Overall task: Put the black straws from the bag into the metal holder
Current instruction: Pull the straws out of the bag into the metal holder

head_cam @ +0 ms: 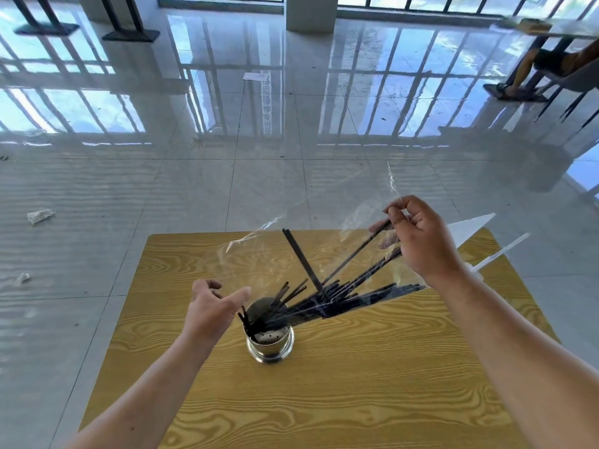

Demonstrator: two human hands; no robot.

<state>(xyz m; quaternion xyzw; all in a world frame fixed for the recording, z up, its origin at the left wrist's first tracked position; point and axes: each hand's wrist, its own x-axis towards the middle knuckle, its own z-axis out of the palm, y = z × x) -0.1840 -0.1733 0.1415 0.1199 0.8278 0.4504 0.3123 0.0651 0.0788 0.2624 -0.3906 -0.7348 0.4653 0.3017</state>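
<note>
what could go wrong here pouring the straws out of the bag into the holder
1. The black straws fan out wide from the clear bag that the right hand holds tilted. Many lie across the rim of the metal holder, so they may slide onto the table.
2. The left hand is open beside the holder, not gripping it, so the weight of the bundle could tip it over.

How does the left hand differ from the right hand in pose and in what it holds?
The left hand is open and holds nothing; the right hand pinches the clear bag with curled fingers. The left hand is low, beside the metal holder; the right hand is higher and farther from it. Both are bare.
</note>
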